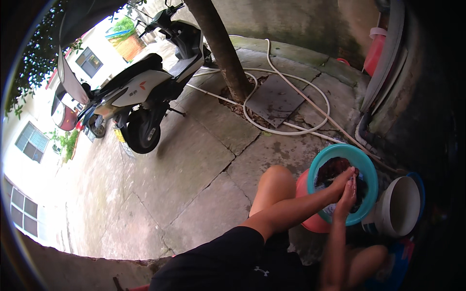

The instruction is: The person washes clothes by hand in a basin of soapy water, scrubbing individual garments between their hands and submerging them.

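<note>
Both my hands meet over a teal basin (373, 169), one against the other. My left hand (342, 182) comes in from the left, with its fingers closed against the right hand. My right hand (346, 198) rises from below, its fingers straight and pressed together. Whatever lies between the palms, if anything, is hidden. Inside the basin, around the hands, is dark wet-looking cloth (332, 167), reddish brown at the far side and blackish to the right. The basin sits over a red-pink tub (302, 186).
Right of the basin, a white bucket (405, 206) lies tilted beside a blue rim. A pale hose (324, 106) loops past a tree trunk (221, 48) and a flat grey slab (275, 99). A scooter (141, 89) stands at the left on cracked paving. A drainpipe (388, 58) runs down the right wall.
</note>
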The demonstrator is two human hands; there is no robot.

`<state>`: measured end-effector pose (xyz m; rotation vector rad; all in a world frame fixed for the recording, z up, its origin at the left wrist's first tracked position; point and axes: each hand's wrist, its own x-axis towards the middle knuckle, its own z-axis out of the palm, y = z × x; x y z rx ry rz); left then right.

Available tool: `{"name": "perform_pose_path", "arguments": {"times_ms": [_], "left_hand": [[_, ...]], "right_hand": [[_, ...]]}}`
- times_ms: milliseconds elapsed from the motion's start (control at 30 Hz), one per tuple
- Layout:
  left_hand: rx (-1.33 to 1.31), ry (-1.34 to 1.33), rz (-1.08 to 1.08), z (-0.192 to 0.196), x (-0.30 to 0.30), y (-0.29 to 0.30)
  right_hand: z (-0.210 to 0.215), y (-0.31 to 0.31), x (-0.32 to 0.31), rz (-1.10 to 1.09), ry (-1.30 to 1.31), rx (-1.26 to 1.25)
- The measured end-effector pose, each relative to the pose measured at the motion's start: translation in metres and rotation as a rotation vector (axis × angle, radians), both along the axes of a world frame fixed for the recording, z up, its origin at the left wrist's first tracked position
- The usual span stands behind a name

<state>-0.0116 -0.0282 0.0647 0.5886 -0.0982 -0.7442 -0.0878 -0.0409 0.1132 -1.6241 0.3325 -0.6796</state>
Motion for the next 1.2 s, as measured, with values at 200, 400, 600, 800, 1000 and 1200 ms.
{"name": "perform_pose_path", "arguments": {"times_ms": [200, 400, 600, 800, 1000, 1200], "left_hand": [[0.280, -0.036, -0.245, 0.017, -0.052, -0.012], [0.340, -0.353, 0.071, 0.021, 0.005, -0.009], [0.307, -0.226, -0.255, 0.022, -0.031, -0.019], [0.292, -0.201, -0.230, 0.030, -0.034, -0.023], [0.101, 0.049, -0.002, 0.026, 0.011, -0.004], [0.232, -0.031, -0.277, 0.040, -0.053, -0.017]], "right_hand": [[-0.023, -0.080, -0.005, -0.047, 0.061, 0.677], [-0.009, -0.017, -0.006, 0.073, 0.017, 0.340], [-0.026, -0.066, -0.005, -0.085, 0.124, -0.001], [-0.041, -0.082, -0.008, 0.041, -0.008, 0.712], [0.007, -0.014, -0.007, -0.028, 0.028, -0.200], [-0.017, -0.088, -0.005, -0.092, -0.013, 0.442]]}}
